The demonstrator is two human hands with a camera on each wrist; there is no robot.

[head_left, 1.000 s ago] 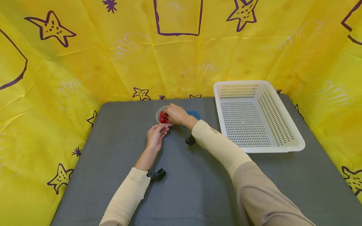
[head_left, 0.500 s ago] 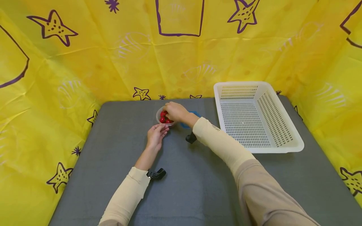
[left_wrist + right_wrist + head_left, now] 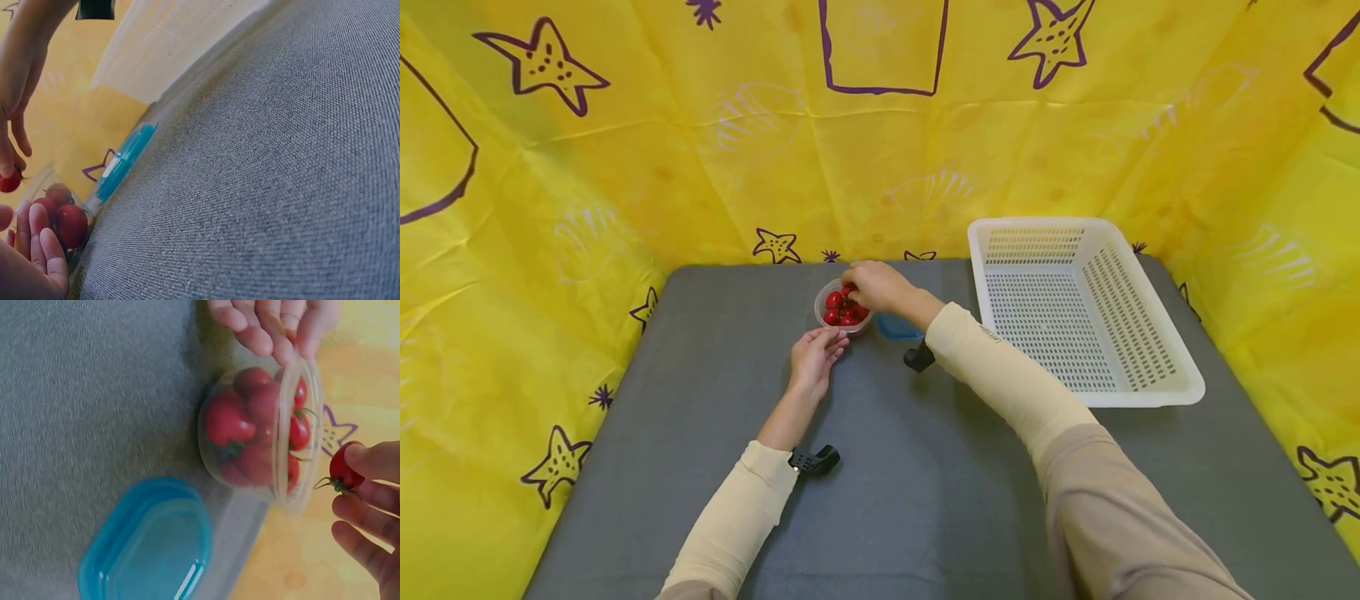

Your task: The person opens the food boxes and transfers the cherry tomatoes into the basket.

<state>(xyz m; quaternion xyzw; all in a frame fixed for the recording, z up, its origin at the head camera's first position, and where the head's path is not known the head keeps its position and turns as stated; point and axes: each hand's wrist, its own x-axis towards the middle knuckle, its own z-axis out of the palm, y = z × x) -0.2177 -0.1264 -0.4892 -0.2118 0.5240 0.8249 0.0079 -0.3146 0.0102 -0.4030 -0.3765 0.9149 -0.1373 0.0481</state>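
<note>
A round clear plastic tub (image 3: 282, 425) full of red cherry tomatoes (image 3: 230, 419) stands on the grey table. At its near rim, my left hand (image 3: 811, 360) pinches the edge between thumb and fingertips. My right hand (image 3: 880, 287) is just above the tub's right side. Between its thumb and fingers it holds one cherry tomato (image 3: 342, 467), green stem downward in the right wrist view, apart from the rim. The left wrist view also has this held tomato (image 3: 9, 181) at its left edge, partly cut off.
A low blue see-through plastic piece (image 3: 150, 544), box or lid I cannot tell, lies right of the tub, partly under my right wrist. Farther right stands a white slotted basket (image 3: 1041, 325) with nothing visible inside. A yellow patterned cloth (image 3: 865, 183) hangs behind the table.
My right hand has moved slightly up and to the right, out of the tub, uncovering more tomatoes. The left hand stays at the rim.
</note>
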